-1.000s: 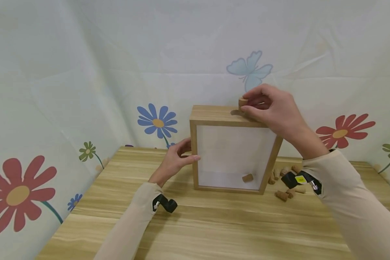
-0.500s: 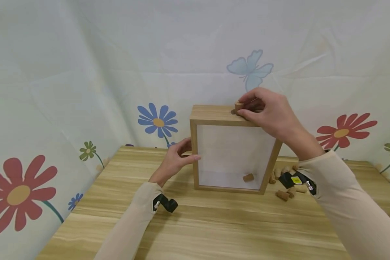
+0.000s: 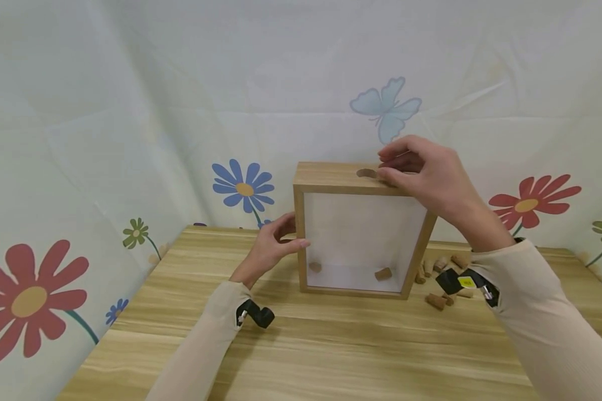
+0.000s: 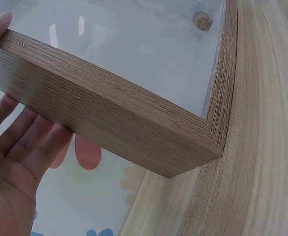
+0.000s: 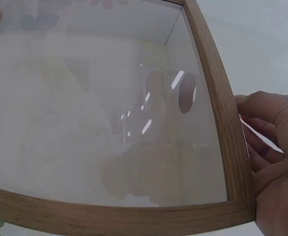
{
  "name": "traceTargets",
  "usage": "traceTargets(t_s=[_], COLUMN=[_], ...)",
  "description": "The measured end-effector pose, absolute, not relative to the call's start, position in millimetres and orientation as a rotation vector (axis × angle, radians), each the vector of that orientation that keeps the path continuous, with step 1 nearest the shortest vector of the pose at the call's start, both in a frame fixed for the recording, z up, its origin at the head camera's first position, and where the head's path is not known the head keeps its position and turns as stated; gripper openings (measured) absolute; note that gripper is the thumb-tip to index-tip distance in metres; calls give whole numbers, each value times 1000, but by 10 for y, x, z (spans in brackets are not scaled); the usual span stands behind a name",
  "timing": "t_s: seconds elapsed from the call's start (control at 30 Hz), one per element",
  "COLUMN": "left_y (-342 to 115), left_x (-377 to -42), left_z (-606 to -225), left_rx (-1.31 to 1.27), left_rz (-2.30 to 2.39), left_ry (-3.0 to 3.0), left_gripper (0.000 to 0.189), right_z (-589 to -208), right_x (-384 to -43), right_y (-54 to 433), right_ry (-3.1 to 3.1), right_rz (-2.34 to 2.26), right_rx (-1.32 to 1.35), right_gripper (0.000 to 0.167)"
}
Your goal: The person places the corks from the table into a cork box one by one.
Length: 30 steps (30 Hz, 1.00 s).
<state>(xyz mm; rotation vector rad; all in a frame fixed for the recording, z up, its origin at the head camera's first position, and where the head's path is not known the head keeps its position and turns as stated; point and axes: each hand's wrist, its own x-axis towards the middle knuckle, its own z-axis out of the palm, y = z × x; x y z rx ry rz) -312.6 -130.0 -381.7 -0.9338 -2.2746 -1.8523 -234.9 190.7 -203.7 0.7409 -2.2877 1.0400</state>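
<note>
A wooden shadow box frame with a clear front stands upright on the table, an oval hole in its top. My left hand grips its left side, thumb over the front edge and fingers behind, as the left wrist view also shows. Beside the hole, on its right, my right hand hovers at the top with loosely bent fingers and nothing between them. Behind the front, one cork lies at the bottom right and another cork is at the lower left. In the left wrist view just one cork shows.
Several loose corks lie on the wooden table to the right of the frame, partly behind the right wrist camera. A flower-printed cloth hangs behind the table.
The cork my right hand held over the hole went down into it and is let go. A second cork now shows inside at the lower left. My right hand has drawn slightly right.
</note>
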Motion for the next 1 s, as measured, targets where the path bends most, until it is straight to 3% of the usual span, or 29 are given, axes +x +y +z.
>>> traceTargets(t_s=[0.6, 1.0], left_y=[-1301, -1314], left_x=[-3096, -3096], left_z=[-3800, -3808], left_rx=[-923, -915], left_rz=[-1835, -1842], left_ry=[-2296, -2294], left_gripper=[73, 72], right_z=[-2204, -2690], right_x=[-2120, -2159], right_y=[2579, 3073], right_ry=[-2078, -2248], right_rz=[1227, 1197], right_rx=[480, 235], right_gripper=[31, 36])
